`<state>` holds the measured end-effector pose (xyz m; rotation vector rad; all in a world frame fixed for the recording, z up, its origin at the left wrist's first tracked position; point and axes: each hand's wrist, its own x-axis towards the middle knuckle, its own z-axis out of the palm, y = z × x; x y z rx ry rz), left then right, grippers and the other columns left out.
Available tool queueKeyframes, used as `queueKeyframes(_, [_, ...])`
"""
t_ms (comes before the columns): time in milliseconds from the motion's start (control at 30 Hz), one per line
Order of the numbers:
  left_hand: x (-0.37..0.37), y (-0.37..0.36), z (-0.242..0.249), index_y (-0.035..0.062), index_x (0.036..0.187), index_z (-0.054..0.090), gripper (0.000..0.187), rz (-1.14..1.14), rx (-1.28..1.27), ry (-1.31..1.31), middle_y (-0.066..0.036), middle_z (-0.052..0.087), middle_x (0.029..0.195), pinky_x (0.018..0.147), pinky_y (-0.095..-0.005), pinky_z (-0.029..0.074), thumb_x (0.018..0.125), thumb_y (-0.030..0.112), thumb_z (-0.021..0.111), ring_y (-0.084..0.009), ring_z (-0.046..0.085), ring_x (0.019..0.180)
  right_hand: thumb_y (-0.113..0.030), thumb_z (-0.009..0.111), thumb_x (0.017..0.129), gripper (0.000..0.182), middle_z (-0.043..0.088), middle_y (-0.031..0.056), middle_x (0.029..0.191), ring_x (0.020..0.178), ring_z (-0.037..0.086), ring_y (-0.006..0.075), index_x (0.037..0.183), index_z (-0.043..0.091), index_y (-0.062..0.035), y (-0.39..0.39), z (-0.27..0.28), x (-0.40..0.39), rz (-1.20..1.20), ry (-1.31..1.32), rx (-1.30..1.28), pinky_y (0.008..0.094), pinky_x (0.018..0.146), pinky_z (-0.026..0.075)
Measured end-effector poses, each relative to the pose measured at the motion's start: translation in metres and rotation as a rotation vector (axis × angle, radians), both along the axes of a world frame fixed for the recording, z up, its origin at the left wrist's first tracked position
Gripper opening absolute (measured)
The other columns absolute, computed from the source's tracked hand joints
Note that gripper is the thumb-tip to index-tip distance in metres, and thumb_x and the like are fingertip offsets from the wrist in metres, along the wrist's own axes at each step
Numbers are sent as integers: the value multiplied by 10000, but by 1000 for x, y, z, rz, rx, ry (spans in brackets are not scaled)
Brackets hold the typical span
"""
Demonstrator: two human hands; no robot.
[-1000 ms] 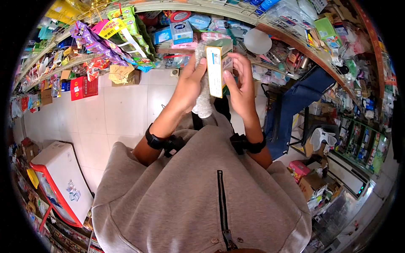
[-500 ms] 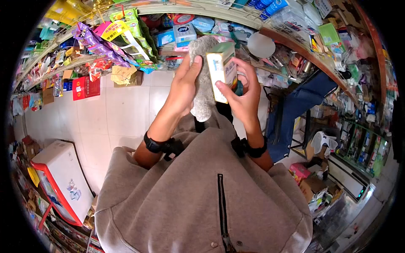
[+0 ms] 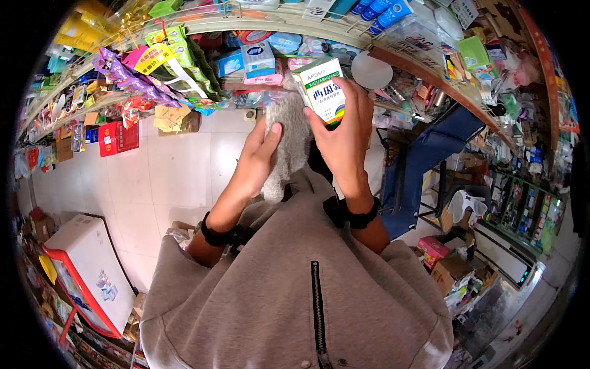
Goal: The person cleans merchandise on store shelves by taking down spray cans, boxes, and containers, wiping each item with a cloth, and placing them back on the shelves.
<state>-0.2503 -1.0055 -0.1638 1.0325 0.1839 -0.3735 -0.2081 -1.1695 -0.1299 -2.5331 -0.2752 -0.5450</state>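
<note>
Shelves (image 3: pixel 270 23) back box (image 3: pixel 324 92) and cloth (image 3: pixel 290 141) in hand

Probably light, stiff and easily dented, the box is best held by its sides, where the right hand (image 3: pixel 345 132) grips it, thumb opposite fingers. Beside it, the left hand (image 3: pixel 254 163) clasps the fluffy, likely soft cloth. Floor (image 3: pixel 178 163) tiles lie below.

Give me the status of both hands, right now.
Left hand: closed, holding the grey fluffy cloth.
Right hand: closed, holding the white-and-green box between thumb and fingers.
</note>
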Motion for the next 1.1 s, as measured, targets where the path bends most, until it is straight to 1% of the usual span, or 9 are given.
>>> queueKeyframes(167, [5, 4, 11, 14, 1402, 392, 427, 98, -45, 140, -118, 535, 1310, 1007, -321, 418, 1047, 250, 416, -181, 528, 1184, -46, 802, 731, 760, 536, 140, 1216, 1114, 556, 241, 1354, 367, -24, 1, -2, -2, -35, 118, 522, 381, 916, 477])
queueKeyframes(233, [13, 6, 9, 23, 1390, 399, 416, 145, -139, 267, -125, 553, 1284, 982, -330, 450, 1046, 257, 417, -193, 556, 1158, 17, 778, 745, 792, 528, 125, 1224, 1110, 568, 215, 1384, 313, -33, 3, -12, -5, 197, 255, 1138, 356, 910, 495])
queueKeyframes(300, [16, 2, 5, 36, 1365, 409, 396, 147, -336, 327, -133, 579, 1238, 927, -348, 500, 1044, 268, 419, -212, 594, 1115, 64, 764, 739, 776, 510, 124, 1227, 1110, 568, 194, 1359, 301, 2, 4, -20, -9, 325, 240, 954, 329, 902, 502])
queueKeyframes(433, [19, 3, 0, 41, 1360, 411, 401, 124, -450, 314, -137, 584, 1233, 897, -360, 527, 1038, 280, 430, -216, 616, 1086, -78, 837, 698, 849, 467, 149, 1212, 1110, 515, 231, 1337, 285, 3, 1, -27, -10, 196, 246, 763, 352, 938, 432])
queueKeyframes(600, [14, 3, 2, 41, 1365, 422, 408, 107, -410, 315, -131, 578, 1250, 914, -366, 519, 1034, 279, 440, -220, 615, 1088, -184, 890, 660, 922, 452, 166, 1205, 1114, 494, 273, 1344, 306, 17, -17, -37, 19, -53, -20, 560, 399, 962, 405])
queueKeyframes(733, [14, 2, 15, 37, 1397, 406, 425, 156, -205, 223, -123, 554, 1293, 967, -346, 469, 1038, 263, 436, -196, 569, 1146, -291, 922, 603, 939, 476, 189, 1187, 1071, 496, 309, 1303, 380, 20, -24, -16, 19, -40, 101, 360, 413, 918, 418])
queueKeyframes(867, [21, -7, 11, 37, 1409, 397, 416, 207, -175, 181, -120, 549, 1293, 984, -338, 445, 1039, 224, 430, -187, 543, 1170, -241, 797, 757, 621, 565, 165, 1078, 1023, 502, 344, 1259, 505, -22, -6, 7, 2, 261, 134, 150, 438, 872, 410])
queueKeyframes(1000, [22, -2, 14, 37, 1373, 423, 380, 237, -234, 259, -127, 575, 1243, 940, -345, 482, 1040, 219, 419, -210, 581, 1120, -143, 762, 791, 431, 585, 165, 1034, 928, 584, 341, 1149, 583, 19, -6, 0, -6, 259, 194, 304, 410, 790, 465])
queueKeyframes(1100, [20, 8, 19, 38, 1341, 443, 360, 256, -246, 264, -129, 591, 1215, 915, -356, 505, 1042, 235, 414, -218, 609, 1081, -130, 772, 784, 428, 597, 164, 994, 888, 605, 334, 1137, 587, 24, -17, -6, -7, 204, 225, 241, 396, 745, 483])
